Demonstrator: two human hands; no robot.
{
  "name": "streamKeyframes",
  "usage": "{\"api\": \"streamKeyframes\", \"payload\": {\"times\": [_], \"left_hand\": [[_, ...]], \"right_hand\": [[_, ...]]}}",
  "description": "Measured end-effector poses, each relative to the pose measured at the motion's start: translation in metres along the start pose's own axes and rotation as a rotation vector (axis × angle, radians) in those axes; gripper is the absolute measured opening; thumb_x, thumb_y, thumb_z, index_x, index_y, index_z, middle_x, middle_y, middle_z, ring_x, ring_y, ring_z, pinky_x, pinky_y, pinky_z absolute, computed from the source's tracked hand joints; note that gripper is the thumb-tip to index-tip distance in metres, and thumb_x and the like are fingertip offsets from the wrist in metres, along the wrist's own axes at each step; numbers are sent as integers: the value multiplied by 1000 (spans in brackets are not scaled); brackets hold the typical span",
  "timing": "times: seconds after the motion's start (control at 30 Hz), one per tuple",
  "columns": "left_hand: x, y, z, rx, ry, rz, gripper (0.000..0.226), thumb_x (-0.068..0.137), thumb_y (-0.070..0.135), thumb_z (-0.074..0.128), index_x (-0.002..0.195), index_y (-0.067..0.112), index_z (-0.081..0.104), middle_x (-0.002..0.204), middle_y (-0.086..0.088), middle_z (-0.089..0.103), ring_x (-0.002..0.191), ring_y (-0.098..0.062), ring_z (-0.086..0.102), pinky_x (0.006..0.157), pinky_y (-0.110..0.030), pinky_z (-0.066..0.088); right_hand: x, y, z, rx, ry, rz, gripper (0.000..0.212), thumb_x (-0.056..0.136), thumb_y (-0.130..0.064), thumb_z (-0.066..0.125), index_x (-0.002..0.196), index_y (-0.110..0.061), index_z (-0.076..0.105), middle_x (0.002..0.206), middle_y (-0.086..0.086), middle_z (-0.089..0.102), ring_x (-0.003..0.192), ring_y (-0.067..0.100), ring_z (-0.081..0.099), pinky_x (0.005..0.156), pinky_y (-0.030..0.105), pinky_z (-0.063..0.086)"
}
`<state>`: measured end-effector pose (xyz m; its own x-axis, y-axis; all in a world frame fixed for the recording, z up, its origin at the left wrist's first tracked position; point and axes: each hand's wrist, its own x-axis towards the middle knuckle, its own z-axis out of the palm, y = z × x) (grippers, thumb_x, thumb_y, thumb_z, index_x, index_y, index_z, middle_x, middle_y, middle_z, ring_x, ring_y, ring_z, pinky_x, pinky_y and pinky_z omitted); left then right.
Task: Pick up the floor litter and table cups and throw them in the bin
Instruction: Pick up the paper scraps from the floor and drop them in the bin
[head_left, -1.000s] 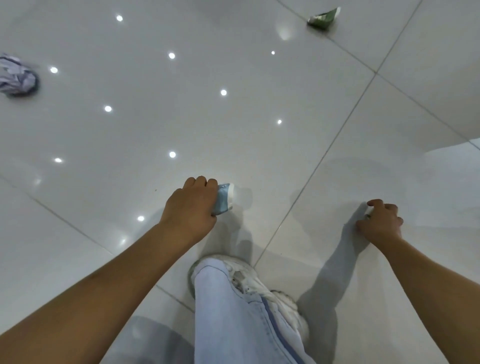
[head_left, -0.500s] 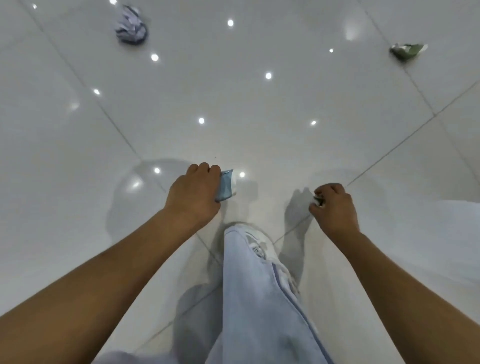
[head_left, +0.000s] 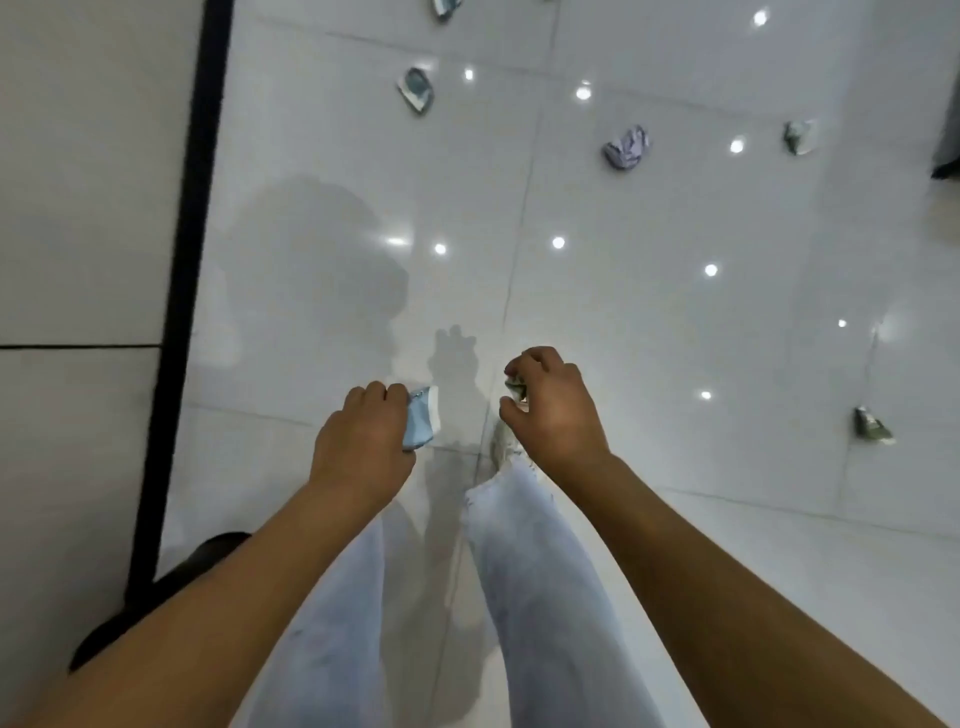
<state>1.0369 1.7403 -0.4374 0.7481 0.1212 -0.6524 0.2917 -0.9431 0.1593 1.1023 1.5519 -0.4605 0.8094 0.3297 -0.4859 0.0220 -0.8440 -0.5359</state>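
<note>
**Both hands loaded, more litter ahead**

Since the frames before, the view has swung across the floor (head_left: 675, 364): a dark strip (head_left: 182, 260) now runs along its left edge, and four pieces of litter lie ahead where only two showed. Left hand (head_left: 361, 447) is clenched around a crushed blue-and-white cup (head_left: 422, 423), carried above the floor in front of the left leg (head_left: 322, 613). Right hand (head_left: 550, 410) is curled around a small greenish scrap (head_left: 516, 388), mostly hidden by the fingers, just beside the cup but not touching it. No bin appears in view.

Risk: with both hands full, reaching for another piece would probably loosen one grasp and drop the cup or the scrap; the scrap, barely pinched, seems the likelier loss. The glossy tiles and blurred picture suggest walking, so a slip is possible.

Surroundings: a blue cup (head_left: 417, 88) lies toward the far left of the floor, a crumpled grey-violet wad (head_left: 627, 147) toward the far middle, a pale green piece (head_left: 799, 136) near the far right, and a green wrapper (head_left: 872, 425) close to the right edge. Another fragment (head_left: 445, 7) touches the far edge. A dark rounded object (head_left: 156, 587) sits at the near left corner, partly behind the left forearm; what it is cannot be told. Nothing blocks the path ahead
</note>
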Motion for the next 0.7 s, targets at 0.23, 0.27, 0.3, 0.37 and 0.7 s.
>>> {"api": "streamKeyframes", "payload": {"times": [0.23,0.27,0.3,0.37,0.7], "left_hand": [[-139,-63,20,-282,94,-400,46,83,28,66,123,16,46,113,-3,51,108,-21,47,78,-32,43],[-157,-73,28,-320,108,-456,46,82,29,67,122,16,47,113,-3,52,109,-21,47,79,-32,44],[-180,-85,38,-365,120,-517,45,82,29,67,120,16,48,112,-4,52,109,-22,47,79,-33,44],[-206,-99,57,-426,123,-590,42,81,28,68,117,14,49,112,-5,51,110,-24,47,79,-35,44],[-392,-186,181,-651,129,-860,51,81,27,70,123,13,47,123,-8,49,119,-27,44,89,-40,46]], "right_hand": [[-54,-101,29,-212,-243,-287,30,93,-19,52,122,-13,55,130,0,47,109,23,47,85,33,48],[-65,-113,39,-227,-258,-316,30,93,-19,52,122,-13,55,130,0,47,109,23,47,85,32,48],[-80,-126,53,-248,-277,-351,30,93,-19,52,122,-13,56,130,0,47,109,22,47,84,32,48],[-98,-137,73,-261,-295,-378,29,93,-19,52,121,-13,56,128,1,48,108,23,47,83,32,47],[-255,-204,233,-438,-491,-645,28,91,-23,55,118,-14,56,125,2,50,102,24,50,78,34,50]]}}
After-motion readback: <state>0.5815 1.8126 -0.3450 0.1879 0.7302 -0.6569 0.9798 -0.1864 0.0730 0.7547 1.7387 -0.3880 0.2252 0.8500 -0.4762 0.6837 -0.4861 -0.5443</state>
